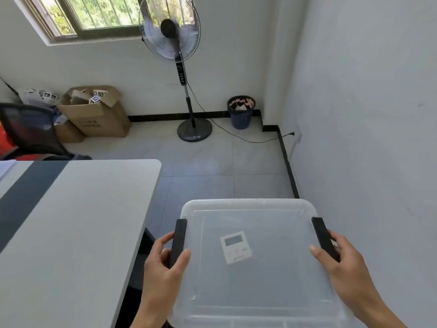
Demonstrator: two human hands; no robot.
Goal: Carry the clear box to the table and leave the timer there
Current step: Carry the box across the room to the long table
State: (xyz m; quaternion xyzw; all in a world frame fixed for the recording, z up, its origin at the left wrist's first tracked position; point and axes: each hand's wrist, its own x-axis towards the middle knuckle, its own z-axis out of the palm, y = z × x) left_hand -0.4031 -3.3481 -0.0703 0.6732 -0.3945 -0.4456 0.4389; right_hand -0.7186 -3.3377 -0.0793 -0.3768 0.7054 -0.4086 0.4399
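Note:
I hold a clear plastic box (255, 280) with a translucent lid and black side latches in front of me, above the floor. My left hand (163, 263) grips its left latch side, and my right hand (340, 259) grips the right one. A small white timer (235, 247) with a grey display lies inside, seen through the lid. The white table (78, 221) with a dark stripe stands to the left of the box, its edge a short way from my left hand.
A standing fan (170, 29) runs by the far wall, its cord trailing to a wall socket. A blue waste basket (241, 114) sits in the corner. Cardboard boxes (94, 114) and a black chair (30, 129) stand at the left. A wall is close on my right.

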